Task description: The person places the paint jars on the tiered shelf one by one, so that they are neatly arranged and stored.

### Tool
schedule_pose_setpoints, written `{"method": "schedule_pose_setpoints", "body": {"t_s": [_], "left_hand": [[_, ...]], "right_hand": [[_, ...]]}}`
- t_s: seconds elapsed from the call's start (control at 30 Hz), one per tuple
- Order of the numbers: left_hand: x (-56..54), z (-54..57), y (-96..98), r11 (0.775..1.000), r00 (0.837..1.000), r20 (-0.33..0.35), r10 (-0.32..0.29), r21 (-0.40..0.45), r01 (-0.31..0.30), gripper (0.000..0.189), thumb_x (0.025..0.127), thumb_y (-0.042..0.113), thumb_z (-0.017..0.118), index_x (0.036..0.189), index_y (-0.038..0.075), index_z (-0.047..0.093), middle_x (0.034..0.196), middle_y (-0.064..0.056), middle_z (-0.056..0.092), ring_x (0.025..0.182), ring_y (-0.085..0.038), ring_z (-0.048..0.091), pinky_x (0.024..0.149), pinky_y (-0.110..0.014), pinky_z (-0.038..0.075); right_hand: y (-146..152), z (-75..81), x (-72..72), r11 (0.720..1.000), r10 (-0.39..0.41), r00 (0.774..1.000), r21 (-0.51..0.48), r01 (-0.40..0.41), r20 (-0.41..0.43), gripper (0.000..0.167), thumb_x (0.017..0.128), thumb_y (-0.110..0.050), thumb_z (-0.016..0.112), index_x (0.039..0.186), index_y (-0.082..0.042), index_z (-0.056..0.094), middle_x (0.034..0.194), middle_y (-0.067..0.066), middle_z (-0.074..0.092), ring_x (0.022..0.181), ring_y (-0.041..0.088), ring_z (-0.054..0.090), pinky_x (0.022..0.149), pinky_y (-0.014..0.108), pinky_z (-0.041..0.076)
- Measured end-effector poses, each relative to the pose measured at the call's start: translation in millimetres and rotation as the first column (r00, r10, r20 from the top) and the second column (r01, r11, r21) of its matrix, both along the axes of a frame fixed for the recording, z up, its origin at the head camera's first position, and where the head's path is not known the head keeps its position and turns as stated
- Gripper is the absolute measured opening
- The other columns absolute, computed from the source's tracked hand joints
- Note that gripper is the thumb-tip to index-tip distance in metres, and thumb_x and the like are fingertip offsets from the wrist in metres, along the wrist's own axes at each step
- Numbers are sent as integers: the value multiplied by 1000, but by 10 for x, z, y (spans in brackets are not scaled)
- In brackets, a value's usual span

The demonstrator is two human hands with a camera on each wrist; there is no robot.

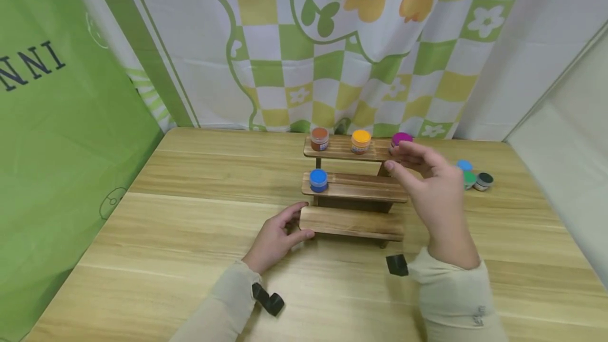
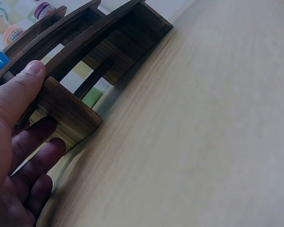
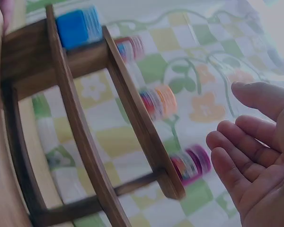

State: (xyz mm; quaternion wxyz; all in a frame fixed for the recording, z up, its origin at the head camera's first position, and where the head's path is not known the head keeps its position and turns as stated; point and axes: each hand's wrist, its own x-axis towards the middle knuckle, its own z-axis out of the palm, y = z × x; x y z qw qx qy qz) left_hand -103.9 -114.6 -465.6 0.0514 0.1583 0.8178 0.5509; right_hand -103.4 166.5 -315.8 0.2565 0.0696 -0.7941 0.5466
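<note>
- Dial = centre of the wooden stand (image 1: pixel 363 185), head view; 12 points to the curtain (image 1: pixel 313 70).
- Stand: three tiers, upright on the wood-grain table (image 1: pixel 332 292), near its far edge.
- Top tier, 11 o'clock: rust-brown jar (image 1: pixel 320 140), upright.
- Top tier, 12 o'clock: orange jar (image 1: pixel 361 142), upright.
- Top tier, between 1 and 2: purple jar (image 1: pixel 401 139), at that tier's end, partly behind fingers in head view.
- Middle tier, just past 9: blue jar (image 1: pixel 319 180), upright, near that end.
- Left hand (image 1: pixel 276 237) at 8 o'clock, holding the near end of the bottom tier (image 1: pixel 351 221). Thumb on the shelf edge, apart from the fingers; fingers bent round the far side of the end. Left wrist view: lower fingers loosely curved beside the end panel; firmness of grip, cannot tell.
- Right hand (image 1: pixel 438 194) at 3 o'clock, raised, fingertips near purple jar. Right wrist view: visible gap to that jar; fingers gently bent, side by side, thumb spread away.
- Further out at 3, beyond right hand, on table, clustered: light-blue jar (image 1: pixel 464 165), green jar (image 1: pixel 469 179), dark jar (image 1: pixel 484 180). Light-blue one sits behind green; touching or not, cannot tell.
- Far out at 9 to 10: green cloth (image 1: pixel 57 146) with dark lettering.
- Pale sleeves (image 1: pixel 458 302) on both arms, small black pieces (image 1: pixel 397 265) at the wrists.
</note>
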Motion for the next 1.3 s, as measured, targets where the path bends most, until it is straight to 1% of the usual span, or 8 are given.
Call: {"method": "schedule_pose_setpoints", "body": {"t_s": [0.2, 0.3, 0.53, 0.73, 0.9, 1.07, 1.17, 1.3], "left_hand": [[-3, 4, 7, 1000, 1000, 1, 3, -2, -3, 65, 85, 32, 80, 143, 19, 55, 118, 0, 71, 102, -16, 61, 92, -42, 48], [-5, 2, 7, 1000, 1000, 2, 10, -7, -10, 65, 85, 32, 81, 143, 19, 55, 117, 0, 71, 101, -16, 61, 92, -41, 48], [-9, -8, 4, 1000, 1000, 1, 13, -9, -13, 65, 85, 33, 81, 143, 20, 55, 116, 1, 71, 100, -16, 61, 92, -41, 48], [-11, -13, 2, 1000, 1000, -1, 9, -12, -9, 65, 85, 33, 81, 143, 20, 55, 115, 1, 71, 100, -15, 61, 91, -41, 48], [-25, -27, 2, 1000, 1000, -10, 2, -14, -3, 65, 85, 33, 81, 143, 20, 55, 114, 3, 71, 98, -14, 61, 89, -38, 49], [-31, -38, -1, 1000, 1000, -6, 5, -18, -5, 65, 84, 32, 81, 143, 21, 55, 113, 4, 70, 96, -14, 61, 88, -36, 50], [-30, -34, -2, 1000, 1000, -7, 4, -14, -4, 65, 85, 31, 81, 143, 21, 55, 113, 3, 71, 97, -14, 61, 88, -37, 50], [-24, -18, -2, 1000, 1000, -5, 1, -12, -1, 65, 85, 32, 81, 143, 20, 55, 114, 2, 71, 97, -15, 61, 89, -39, 49]], "right_hand": [[187, 12, -23, 992, -92, 996, -92, 91, -6, 31, 86, 2, 77, 117, 3, 69, 104, -3, 72, 94, 10, 68, 87, 17, 51], [271, -3, -50, 983, -146, 989, -109, 145, 5, 31, 86, 0, 78, 117, 0, 71, 102, -5, 72, 94, 10, 68, 86, 16, 51], [482, -100, -143, 961, -245, 962, -102, 257, 116, 36, 89, -13, 79, 122, -2, 69, 109, -5, 70, 99, 8, 65, 87, 14, 49], [691, -288, -282, 942, -293, 934, -102, 318, 203, 39, 90, -17, 78, 125, -5, 68, 113, -5, 69, 101, 5, 64, 88, 14, 48], [881, -468, -380, 921, -316, 907, -139, 363, 279, 37, 90, -15, 77, 125, -10, 68, 110, -8, 69, 101, 4, 62, 87, 13, 47], [1008, -656, -454, 911, -340, 877, -114, 397, 341, 38, 91, -15, 75, 128, -9, 66, 111, -9, 68, 99, 2, 60, 84, 11, 47], [1076, -755, -479, 904, -339, 848, -110, 414, 408, 43, 92, -18, 75, 133, -10, 64, 117, -8, 66, 100, 0, 58, 81, 9, 47], [1167, -864, -488, 908, -325, 798, -69, 413, 508, 51, 93, -27, 73, 141, -15, 58, 131, -6, 60, 102, -2, 52, 76, 7, 45]]}}
